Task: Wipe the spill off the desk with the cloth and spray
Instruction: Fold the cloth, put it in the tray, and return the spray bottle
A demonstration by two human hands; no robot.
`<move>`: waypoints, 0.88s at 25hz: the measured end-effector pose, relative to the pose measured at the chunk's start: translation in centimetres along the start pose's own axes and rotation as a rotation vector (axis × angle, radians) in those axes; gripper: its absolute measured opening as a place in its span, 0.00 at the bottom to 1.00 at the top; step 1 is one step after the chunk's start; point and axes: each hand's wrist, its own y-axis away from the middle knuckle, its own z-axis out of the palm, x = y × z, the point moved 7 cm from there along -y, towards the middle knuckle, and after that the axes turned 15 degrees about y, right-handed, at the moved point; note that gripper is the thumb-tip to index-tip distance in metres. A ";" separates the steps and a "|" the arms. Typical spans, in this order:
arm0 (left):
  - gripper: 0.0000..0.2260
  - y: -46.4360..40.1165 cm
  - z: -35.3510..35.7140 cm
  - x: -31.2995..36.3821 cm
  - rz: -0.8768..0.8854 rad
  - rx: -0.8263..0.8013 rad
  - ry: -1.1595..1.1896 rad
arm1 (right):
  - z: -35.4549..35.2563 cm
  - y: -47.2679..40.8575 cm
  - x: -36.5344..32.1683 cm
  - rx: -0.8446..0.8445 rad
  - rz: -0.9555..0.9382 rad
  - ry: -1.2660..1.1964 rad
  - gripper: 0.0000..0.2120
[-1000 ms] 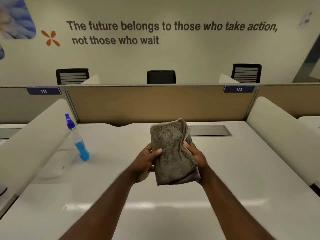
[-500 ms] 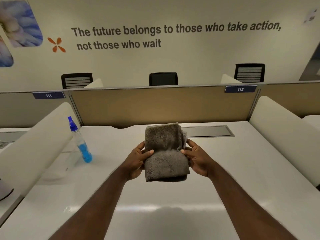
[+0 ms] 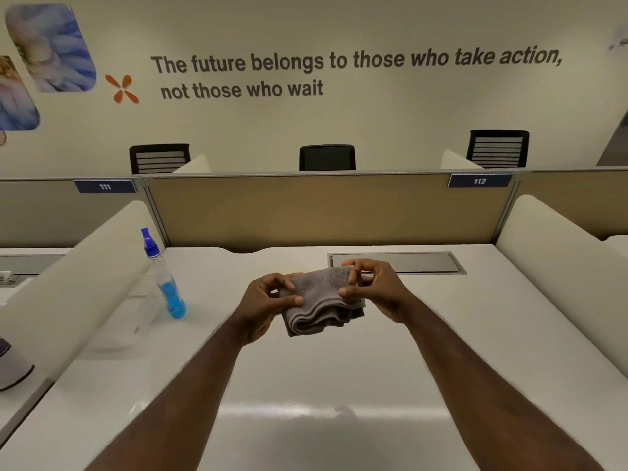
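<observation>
Cloth (image 3: 319,302) folded, pinched between left hand (image 3: 263,305) and right hand (image 3: 377,290) above desk (image 3: 339,385).

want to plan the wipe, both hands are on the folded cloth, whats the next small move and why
Probably free the left hand and reach for the spray bottle. The grey cloth is folded and pinched by both hands, the right hand can keep it, and the bottle stands untouched on the desk at left.

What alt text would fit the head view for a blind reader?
Two bare hands, left hand and right hand, hold a folded grey cloth above a white desk. A spray bottle of blue liquid stands at left.
</observation>
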 end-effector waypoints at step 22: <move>0.27 10.1 -7.5 -6.1 -0.172 0.387 -0.294 | 16.7 -1.6 4.3 -0.140 0.269 -0.232 0.16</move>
